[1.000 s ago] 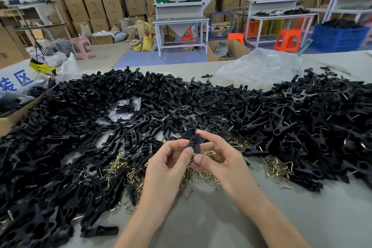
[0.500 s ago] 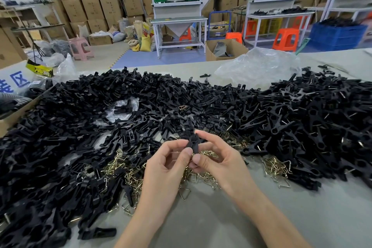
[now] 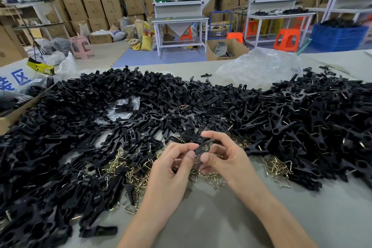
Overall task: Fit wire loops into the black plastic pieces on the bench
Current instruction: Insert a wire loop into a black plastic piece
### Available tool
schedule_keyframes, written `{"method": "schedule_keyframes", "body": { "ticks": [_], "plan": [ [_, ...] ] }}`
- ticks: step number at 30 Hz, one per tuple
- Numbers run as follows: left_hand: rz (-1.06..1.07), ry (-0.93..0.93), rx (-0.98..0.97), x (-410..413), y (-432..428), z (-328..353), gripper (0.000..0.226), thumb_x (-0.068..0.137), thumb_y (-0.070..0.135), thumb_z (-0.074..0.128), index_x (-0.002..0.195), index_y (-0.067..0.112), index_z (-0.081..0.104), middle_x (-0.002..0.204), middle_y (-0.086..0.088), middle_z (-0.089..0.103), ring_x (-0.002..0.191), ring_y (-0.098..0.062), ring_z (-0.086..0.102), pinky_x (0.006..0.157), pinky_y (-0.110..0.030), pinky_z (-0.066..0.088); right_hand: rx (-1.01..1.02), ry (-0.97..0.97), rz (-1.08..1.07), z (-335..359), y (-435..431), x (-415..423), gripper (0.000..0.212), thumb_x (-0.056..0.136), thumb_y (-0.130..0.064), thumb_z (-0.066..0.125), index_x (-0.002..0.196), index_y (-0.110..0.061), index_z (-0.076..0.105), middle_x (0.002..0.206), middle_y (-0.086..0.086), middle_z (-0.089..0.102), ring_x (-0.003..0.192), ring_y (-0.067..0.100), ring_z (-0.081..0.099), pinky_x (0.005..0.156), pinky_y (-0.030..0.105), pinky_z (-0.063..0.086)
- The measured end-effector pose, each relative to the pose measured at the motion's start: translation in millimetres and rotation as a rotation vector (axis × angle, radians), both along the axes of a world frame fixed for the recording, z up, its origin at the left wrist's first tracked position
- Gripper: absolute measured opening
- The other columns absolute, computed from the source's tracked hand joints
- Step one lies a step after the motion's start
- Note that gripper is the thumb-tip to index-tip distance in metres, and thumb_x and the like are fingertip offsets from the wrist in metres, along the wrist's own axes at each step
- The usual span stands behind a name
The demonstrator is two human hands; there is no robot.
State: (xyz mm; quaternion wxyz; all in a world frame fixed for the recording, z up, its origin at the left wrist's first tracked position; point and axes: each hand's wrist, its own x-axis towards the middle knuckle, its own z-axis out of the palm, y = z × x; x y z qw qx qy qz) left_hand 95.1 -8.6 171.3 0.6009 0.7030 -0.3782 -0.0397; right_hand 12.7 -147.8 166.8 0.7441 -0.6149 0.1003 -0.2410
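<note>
A heap of black pieces (image 3: 60,137) spreads out to the left of the left hand (image 3: 171,171). Brass wire loops (image 3: 138,173) lie strewn just beside and beneath that hand. It and the right hand (image 3: 229,159), thumbs close together, both pinch one black piece (image 3: 201,148) at the fingertips. A second heap (image 3: 312,127) lies right of the right hand on the bench (image 3: 221,219).

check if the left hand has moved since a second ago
No: the left hand still pinches the black piece over the same patch of wire loops, no nearer the clear bag.
</note>
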Motion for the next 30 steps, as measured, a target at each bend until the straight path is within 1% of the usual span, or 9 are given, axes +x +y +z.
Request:
{"method": "schedule_keyframes", "body": {
  "ticks": [3,6,8,10,13,16,19,25,30],
  "plan": [
    [0.019,-0.012,0.028,3.2,1.0,-2.7,0.026,0.099,0.014,0.059,0.113,0.033,0.069,0.100,0.017,0.072,0.093,-0.004,0.068,0.076,-0.009,0.047,-0.044,-0.004,0.013,-2.5,-1.1,0.3,0.032,0.074,-0.018,0.077,0.106,-0.017,0.071,0.075,0.003,0.065,0.067,0.019,0.071,0.066,0.025,0.059],
    [0.104,-0.105,0.084,8.9,5.0,-6.1,0.029,0.098,0.039,0.050,0.127,0.037,0.056,0.108,0.026,0.068,0.102,-0.001,0.064,0.084,-0.012,0.046,-0.032,-0.021,-0.082,-1.9,-5.0,0.7,0.031,0.075,-0.021,0.076,0.104,-0.014,0.067,0.081,0.005,0.073,0.073,0.021,0.074,0.069,0.024,0.059],
    [0.154,-0.283,0.262,13.8,7.5,-9.7,0.039,0.097,0.055,0.042,0.129,0.038,0.054,0.114,0.028,0.062,0.112,0.003,0.055,0.099,-0.024,0.042,0.002,-0.043,-0.187,-1.1,-10.8,-0.6,0.034,0.074,-0.024,0.076,0.105,-0.013,0.064,0.085,0.007,0.076,0.080,0.022,0.076,0.072,0.023,0.059],
    [0.160,-0.515,0.546,15.0,7.9,-15.6,0.051,0.096,0.066,0.035,0.134,0.037,0.054,0.127,0.024,0.055,0.122,-0.001,0.044,0.113,-0.032,0.025,0.040,-0.052,-0.278,-2.0,-17.3,-2.2,0.034,0.074,-0.025,0.076,0.105,-0.015,0.064,0.082,0.001,0.076,0.084,0.023,0.075,0.076,0.025,0.060],
    [0.108,-0.605,0.788,15.5,5.8,-23.9,0.046,0.096,0.064,0.038,0.132,0.041,0.055,0.132,0.019,0.051,0.127,-0.009,0.047,0.121,-0.040,0.014,0.037,-0.023,-0.343,-4.9,-21.3,-1.8,0.027,0.084,-0.010,0.076,0.106,-0.015,0.062,0.083,0.001,0.076,0.084,0.022,0.073,0.084,0.031,0.061],
    [0.127,-0.616,0.659,16.6,4.8,-21.2,0.017,0.094,0.047,0.061,0.107,0.039,0.068,0.108,0.020,0.064,0.105,-0.011,0.061,0.110,-0.039,0.033,0.025,-0.011,-0.333,-4.9,-17.8,-1.3,0.025,0.086,-0.005,0.074,0.106,-0.015,0.062,0.088,0.005,0.077,0.083,0.021,0.072,0.077,0.024,0.059],
    [0.172,-0.628,0.566,15.4,5.0,-18.8,0.007,0.094,0.041,0.063,0.098,0.036,0.067,0.096,0.021,0.067,0.092,-0.006,0.064,0.100,-0.032,0.035,-0.006,0.001,-0.327,-3.0,-15.2,-2.0,0.025,0.086,-0.007,0.076,0.105,-0.016,0.063,0.091,0.010,0.077,0.080,0.018,0.074,0.072,0.017,0.056],
    [0.226,-0.338,0.261,13.6,3.0,-11.5,0.037,0.098,0.048,0.044,0.110,0.028,0.073,0.107,0.021,0.059,0.104,-0.002,0.055,0.093,-0.025,0.043,-0.016,-0.017,-0.282,0.0,-11.4,-1.1,0.040,0.071,-0.027,0.079,0.106,-0.014,0.062,0.093,0.008,0.077,0.083,0.019,0.074,0.076,0.022,0.058],
    [0.212,-0.214,0.219,14.5,3.1,-9.3,0.036,0.100,0.042,0.044,0.116,0.026,0.071,0.098,0.021,0.056,0.092,-0.004,0.058,0.077,-0.008,0.039,-0.055,-0.013,-0.180,-0.7,-9.9,-1.9,0.041,0.070,-0.032,0.080,0.105,-0.018,0.063,0.103,0.004,0.078,0.091,0.024,0.074,0.080,0.024,0.058]
  ]
}}
